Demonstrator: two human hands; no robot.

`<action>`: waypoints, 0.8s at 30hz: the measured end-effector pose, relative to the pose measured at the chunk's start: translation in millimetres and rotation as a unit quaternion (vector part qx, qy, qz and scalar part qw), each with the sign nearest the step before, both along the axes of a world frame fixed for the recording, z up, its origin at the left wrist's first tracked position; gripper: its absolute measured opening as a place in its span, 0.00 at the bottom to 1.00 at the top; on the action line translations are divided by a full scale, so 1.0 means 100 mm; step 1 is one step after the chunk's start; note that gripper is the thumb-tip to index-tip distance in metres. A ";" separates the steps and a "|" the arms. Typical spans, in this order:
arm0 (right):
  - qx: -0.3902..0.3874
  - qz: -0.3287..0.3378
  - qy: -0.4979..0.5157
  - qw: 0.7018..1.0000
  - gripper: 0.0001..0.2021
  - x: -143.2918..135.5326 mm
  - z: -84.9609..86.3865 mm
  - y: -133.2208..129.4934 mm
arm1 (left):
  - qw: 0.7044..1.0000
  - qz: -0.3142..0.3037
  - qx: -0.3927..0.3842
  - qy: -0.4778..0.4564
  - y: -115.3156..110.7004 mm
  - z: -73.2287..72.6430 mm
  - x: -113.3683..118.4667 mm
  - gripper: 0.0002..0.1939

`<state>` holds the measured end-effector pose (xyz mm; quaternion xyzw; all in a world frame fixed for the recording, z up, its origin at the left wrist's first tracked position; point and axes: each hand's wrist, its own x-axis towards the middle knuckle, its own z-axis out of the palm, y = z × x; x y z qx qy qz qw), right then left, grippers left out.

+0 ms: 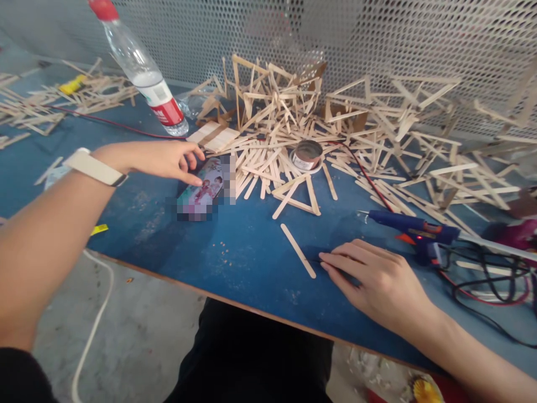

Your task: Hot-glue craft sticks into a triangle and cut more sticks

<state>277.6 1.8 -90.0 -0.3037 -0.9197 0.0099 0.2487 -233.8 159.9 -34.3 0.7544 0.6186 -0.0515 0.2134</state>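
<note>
My left hand (168,159), with a pale band on its wrist, reaches over the upper left edge of a phone-like object (201,187) with a printed picture, partly blurred out. Its fingers are apart and bent, and whether they touch it I cannot tell. My right hand (369,274) rests on the blue table (251,246), fingers spread a little and holding nothing. Just left of its fingertips lies a single wooden stick (298,251). Beyond it, a few sticks form a rough triangle beside a small round tin (307,155).
A plastic bottle (155,92) with a red cap stands behind my left hand. Piles of wooden sticks (277,112) line the perforated metal screen (411,39). At the right lie a blue glue gun (413,226) and tangled cables (482,274). The table's front edge (235,305) is near me.
</note>
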 end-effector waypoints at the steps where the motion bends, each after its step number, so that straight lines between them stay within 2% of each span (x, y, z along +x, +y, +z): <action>1: 0.002 0.001 -0.001 1.000 0.11 0.00 0.00 0.00 | 1.000 -0.002 -0.014 0.001 -0.03 -0.01 -0.05 0.52; 5: -0.005 0.002 0.001 1.000 0.11 0.01 -0.01 0.00 | 0.999 -0.015 -0.030 0.010 -0.12 -0.04 -0.10 0.63; 11: -0.004 0.004 0.002 1.000 0.10 0.00 0.01 -0.01 | 0.999 -0.015 -0.035 0.027 -0.16 0.00 0.02 0.61; 15: -0.003 -0.001 -0.001 1.000 0.10 0.00 0.01 -0.01 | 0.998 -0.007 -0.039 0.041 -0.20 0.04 0.08 0.63; 24: 0.001 0.001 -0.004 1.000 0.11 0.00 -0.01 0.00 | 0.997 -0.005 -0.052 0.052 -0.19 0.02 0.10 0.64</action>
